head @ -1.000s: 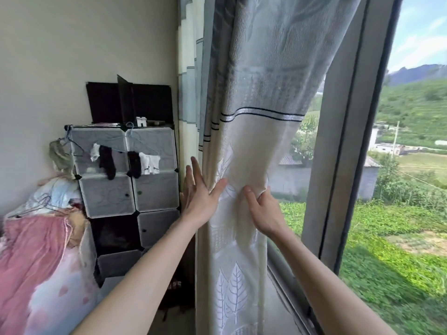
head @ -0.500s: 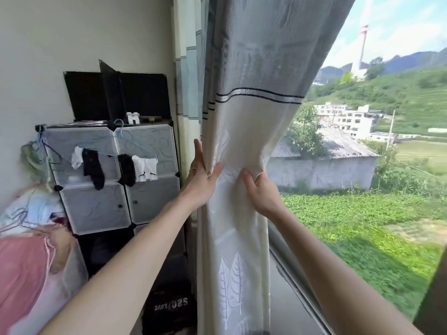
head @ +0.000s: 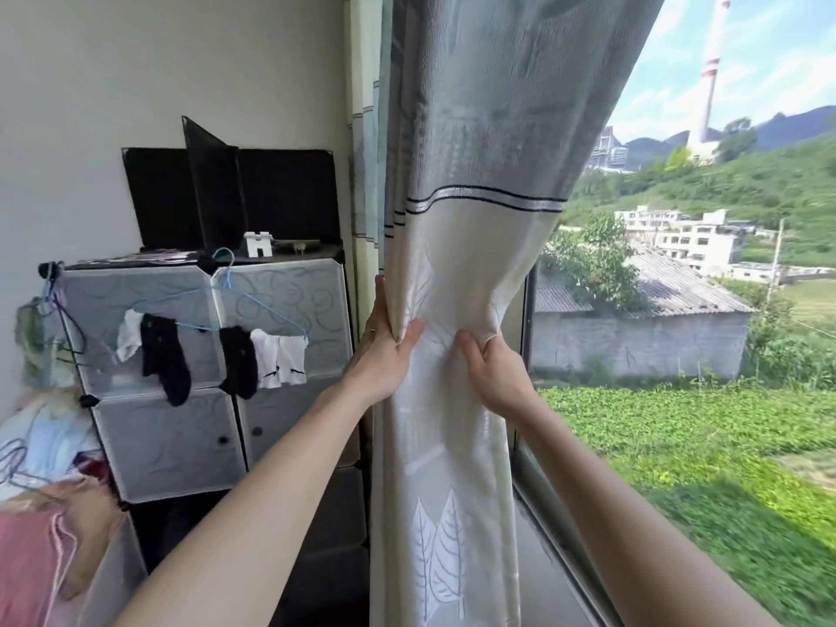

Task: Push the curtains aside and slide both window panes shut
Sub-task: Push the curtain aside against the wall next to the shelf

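Observation:
A grey and cream curtain (head: pixel 461 246) with a leaf print hangs bunched at the window's left side. My left hand (head: pixel 384 346) presses flat against its left edge, thumb hooked over the folds. My right hand (head: pixel 493 368) pinches the gathered cloth from the right. A second, striped curtain (head: pixel 364 142) hangs behind it by the wall. To the right the window opening (head: pixel 678 355) shows fields and buildings; the dark window frame (head: pixel 530 319) shows just past the curtain. I see no sliding pane in view.
A cube storage cabinet (head: pixel 280 291) stands left of the curtains, with socks on a blue hanger (head: pixel 235 282) and black panels on top. Clothes pile (head: pixel 40 500) at the lower left. The grey windowsill (head: pixel 538 572) runs along the bottom right.
Both hands have carried the curtain further left, uncovering more of the window. The upright window frame seen at the right a second ago is out of view now.

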The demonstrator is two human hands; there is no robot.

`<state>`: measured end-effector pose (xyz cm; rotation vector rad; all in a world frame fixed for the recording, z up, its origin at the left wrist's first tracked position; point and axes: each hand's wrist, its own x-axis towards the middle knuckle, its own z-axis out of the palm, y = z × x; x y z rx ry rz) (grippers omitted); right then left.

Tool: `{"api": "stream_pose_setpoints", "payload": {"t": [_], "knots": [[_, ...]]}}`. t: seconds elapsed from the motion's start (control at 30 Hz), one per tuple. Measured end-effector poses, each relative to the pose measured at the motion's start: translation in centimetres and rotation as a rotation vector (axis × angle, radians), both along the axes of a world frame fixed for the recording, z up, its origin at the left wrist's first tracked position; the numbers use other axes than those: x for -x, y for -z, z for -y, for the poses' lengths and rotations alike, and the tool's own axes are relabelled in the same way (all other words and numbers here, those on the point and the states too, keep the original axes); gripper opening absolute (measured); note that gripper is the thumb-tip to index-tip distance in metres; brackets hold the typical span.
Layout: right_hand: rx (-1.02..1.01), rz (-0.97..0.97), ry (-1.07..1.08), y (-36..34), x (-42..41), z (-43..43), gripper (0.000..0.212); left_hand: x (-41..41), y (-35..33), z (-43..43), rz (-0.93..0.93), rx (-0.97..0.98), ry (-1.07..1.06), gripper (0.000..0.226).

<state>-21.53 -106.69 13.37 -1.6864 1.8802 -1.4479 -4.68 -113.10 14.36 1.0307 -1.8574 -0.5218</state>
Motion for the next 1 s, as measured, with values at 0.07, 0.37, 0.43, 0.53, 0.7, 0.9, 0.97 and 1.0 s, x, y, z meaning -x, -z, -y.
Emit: {"api": "stream_pose_setpoints", "payload": {"t": [0.07, 0.37, 0.43, 0.53, 0.7, 0.9, 0.97, 1.0], "knots": [[0.008, -0.005, 0.004, -0.3, 0.3, 3.4, 0.038, 0.3, -0.2, 3.3, -0.001, -0.016, 0.001, 0.084], [0.013, 0.006, -0.015, -0.1, 0.4, 18.9, 0.036, 0.8, 0.4, 17.8, 0.034, -0.020, -0.106, 0.085], [0.016, -0.005, -0.012, 0.0, 0.3, 22.3, 0.037, 0.8, 0.2, 21.0, 0.012, -0.003, -0.089, 0.085], [0.038, -0.013, 0.002, 0.2, -0.1, 27.5, 0.039, 0.6, 0.1, 26.0, -0.018, 0.039, -0.067, 0.085], [0.037, -0.006, 0.032, 0.0, -0.3, 35.9, 0.051, 0.7, 0.2, 33.1, -0.117, 0.098, -0.122, 0.083], [0.056, 0.011, 0.053, -0.2, -0.3, 45.4, 0.052, 0.8, -1.0, 43.5, -0.136, 0.028, -0.031, 0.098], [0.066, 0.006, 0.047, -0.7, 0.0, 48.6, 0.052, 1.2, -1.6, 46.7, -0.141, -0.005, -0.040, 0.100], [0.070, 0.002, 0.041, -0.9, 0.1, 50.2, 0.052, 1.4, -1.8, 48.0, -0.164, -0.010, -0.056, 0.102]]}}
